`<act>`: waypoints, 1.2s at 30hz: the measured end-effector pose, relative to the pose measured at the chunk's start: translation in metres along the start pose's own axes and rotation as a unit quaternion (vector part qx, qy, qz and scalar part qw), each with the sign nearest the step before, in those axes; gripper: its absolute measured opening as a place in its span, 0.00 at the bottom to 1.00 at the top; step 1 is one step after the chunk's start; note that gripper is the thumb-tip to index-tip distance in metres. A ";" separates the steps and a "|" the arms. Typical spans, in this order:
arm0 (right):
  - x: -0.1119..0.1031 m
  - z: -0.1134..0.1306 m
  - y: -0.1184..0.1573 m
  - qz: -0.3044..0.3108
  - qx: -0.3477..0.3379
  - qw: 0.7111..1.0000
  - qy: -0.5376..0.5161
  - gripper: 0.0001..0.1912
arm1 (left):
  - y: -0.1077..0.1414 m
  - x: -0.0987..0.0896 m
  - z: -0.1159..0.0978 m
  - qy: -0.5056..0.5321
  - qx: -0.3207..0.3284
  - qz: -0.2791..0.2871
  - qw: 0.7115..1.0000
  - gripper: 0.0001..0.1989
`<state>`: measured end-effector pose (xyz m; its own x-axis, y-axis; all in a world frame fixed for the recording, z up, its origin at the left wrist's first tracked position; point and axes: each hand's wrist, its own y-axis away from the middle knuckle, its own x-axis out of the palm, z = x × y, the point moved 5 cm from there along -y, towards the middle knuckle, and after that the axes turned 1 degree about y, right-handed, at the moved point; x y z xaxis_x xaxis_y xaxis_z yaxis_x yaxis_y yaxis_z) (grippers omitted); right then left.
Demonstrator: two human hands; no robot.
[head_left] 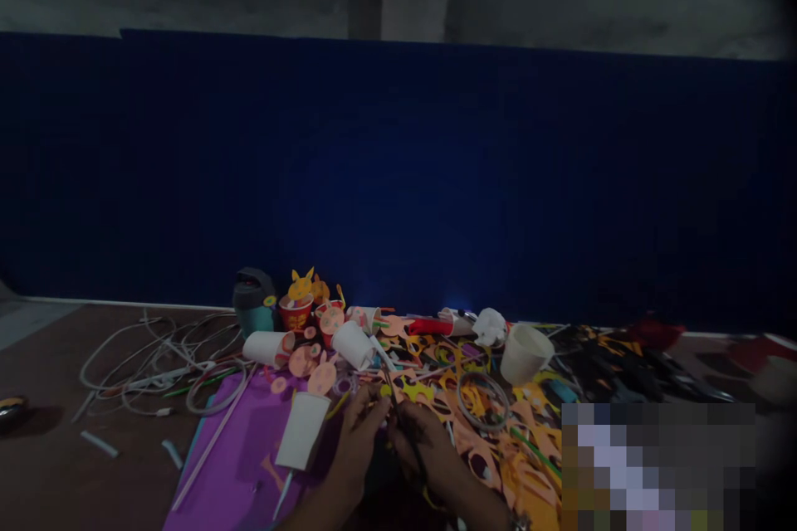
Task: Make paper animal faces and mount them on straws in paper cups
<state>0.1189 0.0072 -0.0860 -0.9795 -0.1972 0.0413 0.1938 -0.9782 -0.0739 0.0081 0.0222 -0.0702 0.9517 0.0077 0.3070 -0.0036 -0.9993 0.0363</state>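
Note:
My left hand (361, 431) is at the lower middle, its fingers bent and close together; what they hold, if anything, is too dark to make out. Beside it on the right, my right hand (420, 436) is closed around a thin dark strip (393, 386) that rises between the two hands. A white paper cup (303, 430) with a white stick below it lies left of my left hand on purple sheets (240, 456). Another white cup (353, 345) tilts just beyond my hands. Pink paper faces (322, 377) lie near the cups.
Orange and pink paper cut-outs (529, 477) cover the right side, with a clear tape roll (483, 401) and an upright white cup (526, 354). Tangled white cables (140, 365) and a teal container (254, 303) are at left. A blue panel (398, 174) stands behind.

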 end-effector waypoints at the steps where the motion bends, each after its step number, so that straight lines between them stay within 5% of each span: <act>1: -0.001 0.002 0.000 -0.006 -0.002 1.000 0.006 0.08 | -0.001 0.000 0.000 0.001 0.003 0.006 1.000 0.08; 11: -0.010 0.012 -0.004 -0.019 0.048 0.998 -0.031 0.13 | -0.006 0.004 -0.001 -0.026 0.028 0.071 0.997 0.09; 18: -0.023 0.016 -0.007 -0.068 0.007 0.996 -0.059 0.18 | -0.011 0.006 0.010 -0.102 0.079 0.120 0.984 0.13; 28: -0.022 0.011 -0.007 -0.078 0.025 0.996 -0.032 0.17 | -0.005 0.009 -0.002 -0.082 0.068 0.097 0.990 0.10; 36: -0.009 0.003 -0.004 0.009 0.023 1.000 -0.002 0.13 | -0.006 -0.002 -0.005 -0.065 0.037 -0.005 0.997 0.11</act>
<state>0.1274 0.0128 -0.0833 -0.9757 -0.2144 0.0445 0.2133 -0.9765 -0.0296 0.0050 0.0279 -0.0663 0.9834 0.0171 0.1806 0.0235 -0.9992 -0.0333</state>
